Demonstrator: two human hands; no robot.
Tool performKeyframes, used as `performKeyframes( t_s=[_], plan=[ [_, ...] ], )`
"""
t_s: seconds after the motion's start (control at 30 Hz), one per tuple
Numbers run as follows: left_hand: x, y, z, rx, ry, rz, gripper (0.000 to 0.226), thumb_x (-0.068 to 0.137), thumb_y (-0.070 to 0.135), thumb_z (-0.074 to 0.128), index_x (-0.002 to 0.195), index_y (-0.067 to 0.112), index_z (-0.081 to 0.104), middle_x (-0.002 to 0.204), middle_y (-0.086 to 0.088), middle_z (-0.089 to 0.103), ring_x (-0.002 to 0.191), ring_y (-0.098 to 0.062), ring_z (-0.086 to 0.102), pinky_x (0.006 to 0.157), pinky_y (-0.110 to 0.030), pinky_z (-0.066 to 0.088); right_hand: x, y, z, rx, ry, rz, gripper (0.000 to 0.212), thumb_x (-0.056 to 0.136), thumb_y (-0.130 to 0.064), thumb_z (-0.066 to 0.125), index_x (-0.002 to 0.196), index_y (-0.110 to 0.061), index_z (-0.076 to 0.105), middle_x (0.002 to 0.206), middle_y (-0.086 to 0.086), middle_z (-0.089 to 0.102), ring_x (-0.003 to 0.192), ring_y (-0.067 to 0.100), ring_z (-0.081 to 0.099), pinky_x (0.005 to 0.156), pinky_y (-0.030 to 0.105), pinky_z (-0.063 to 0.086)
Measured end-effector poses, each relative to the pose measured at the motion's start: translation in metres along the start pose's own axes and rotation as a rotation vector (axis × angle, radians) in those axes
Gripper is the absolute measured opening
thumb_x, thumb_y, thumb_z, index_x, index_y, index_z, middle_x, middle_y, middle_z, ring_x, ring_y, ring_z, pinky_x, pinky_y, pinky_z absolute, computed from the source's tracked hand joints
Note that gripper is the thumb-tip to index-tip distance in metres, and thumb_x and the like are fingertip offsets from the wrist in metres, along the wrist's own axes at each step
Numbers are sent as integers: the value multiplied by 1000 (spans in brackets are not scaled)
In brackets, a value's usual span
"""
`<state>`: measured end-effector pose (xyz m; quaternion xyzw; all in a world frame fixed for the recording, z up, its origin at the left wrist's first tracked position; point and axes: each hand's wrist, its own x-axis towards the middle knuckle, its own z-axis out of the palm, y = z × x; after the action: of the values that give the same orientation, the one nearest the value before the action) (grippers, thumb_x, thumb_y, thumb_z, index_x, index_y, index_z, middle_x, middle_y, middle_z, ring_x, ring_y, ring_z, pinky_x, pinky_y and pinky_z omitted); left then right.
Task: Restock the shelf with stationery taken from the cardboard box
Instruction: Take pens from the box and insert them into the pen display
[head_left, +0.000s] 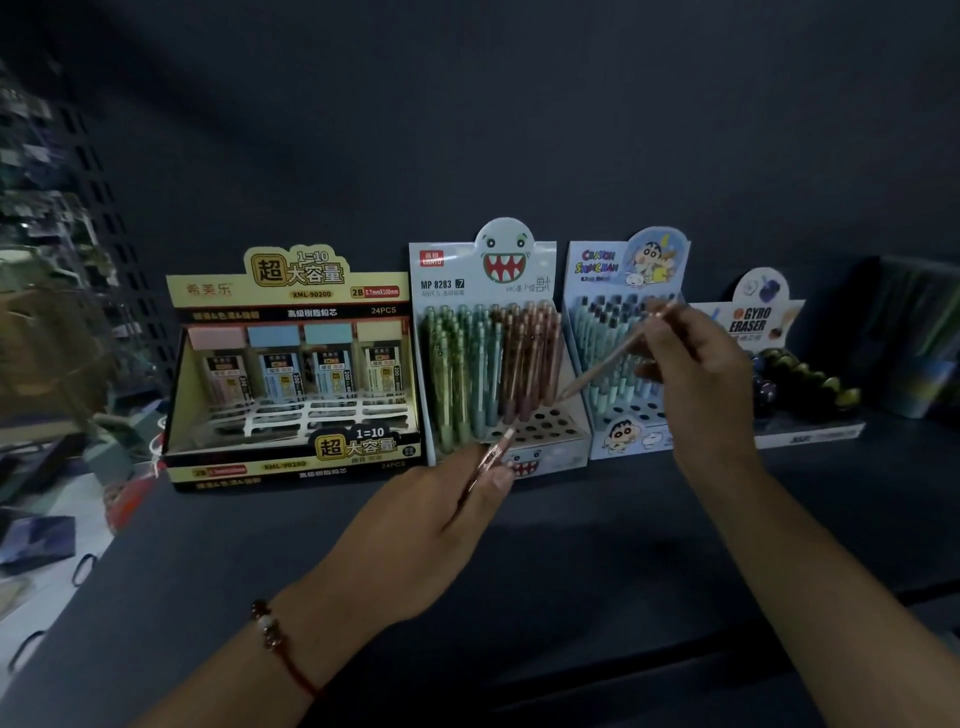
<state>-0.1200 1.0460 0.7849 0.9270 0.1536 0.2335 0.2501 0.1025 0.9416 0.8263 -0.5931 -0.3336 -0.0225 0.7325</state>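
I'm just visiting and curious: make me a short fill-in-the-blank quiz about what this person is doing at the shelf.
1. The right hand holds a pink mechanical pencil with its tip aimed at the ____ display box.
2. The left hand grips a bundle of pencils of the colour ____.
3. The yellow lead-refill box stands at the ____ end of the row.
4. The box at the far right reads GYRO ____.

Missing words: monster; pink; left; ERASER

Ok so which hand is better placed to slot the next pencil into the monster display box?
Probably the right hand: its pink pencil already angles tip-down toward the empty holes in the monster display box. The left hand grips pencils lower, in front.
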Motion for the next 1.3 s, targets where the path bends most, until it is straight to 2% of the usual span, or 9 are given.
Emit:
performKeyframes(
  t_s=[0.17,0.27,0.37,0.53,0.73,0.9,1.0,1.1,1.3],
  plan=[
    [2,-2,-1,37,-13,2,28,98,55,31,89,34,48,59,3,47,52,-10,47,48,-23,31,15,17,17,-366,-118,-139,23,99,-26,54,117,-21,67,95,1,69,76,8,62,66,22,50],
    [3,-4,-2,60,-22,-11,29,98,54,34,96,31,53,60,4,50,53,-7,48,48,-21,30,17,28,23,-448,-202,-161,28,99,-24,55,124,-15,65,97,-6,67,80,-4,58,70,16,43],
    [4,-6,-2,75,-25,-29,26,98,53,38,92,32,52,62,4,51,56,-7,50,49,-20,30,17,32,26,-501,-239,-157,35,99,-26,56,131,-14,61,109,-4,65,96,6,60,79,12,41],
    [4,-6,-2,90,-34,-34,27,99,52,40,86,30,51,62,4,51,58,-8,51,50,-21,32,18,35,31,-572,-292,-156,35,99,-27,56,129,-12,63,119,4,68,106,16,62,92,29,47],
    [3,-4,-2,100,-69,-15,33,99,50,43,75,27,44,62,4,46,57,-10,47,51,-22,30,17,36,35,-628,-268,-179,26,99,-27,56,115,-13,69,94,0,68,83,11,61,67,12,38],
    [3,-5,-3,110,-80,-12,31,99,50,42,79,27,47,68,3,52,65,-14,52,53,-23,33,15,32,36,-634,-282,-157,27,100,-28,54,119,-15,68,98,-2,69,89,14,64,71,21,42],
    [3,-8,-4,116,-67,-1,27,99,50,41,92,28,55,70,3,55,66,-14,54,53,-23,37,5,17,28,-579,-251,-119,38,99,-30,55,136,-22,56,106,-15,60,90,-4,57,76,10,40],
    [3,-9,-4,87,-36,18,30,99,48,43,107,25,61,70,1,58,63,-14,55,53,-24,39,-26,2,18,-413,-258,-84,29,96,-30,58,124,-34,60,97,-24,62,87,-13,58,74,6,46],
    [4,-4,-5,-93,-5,-12,9,97,37,54,105,42,53,76,7,64,60,-7,57,48,-18,38,-92,3,15,-121,-612,182,28,90,-20,66,108,-41,69,95,-12,72,88,5,69,72,23,54]
  ],
)
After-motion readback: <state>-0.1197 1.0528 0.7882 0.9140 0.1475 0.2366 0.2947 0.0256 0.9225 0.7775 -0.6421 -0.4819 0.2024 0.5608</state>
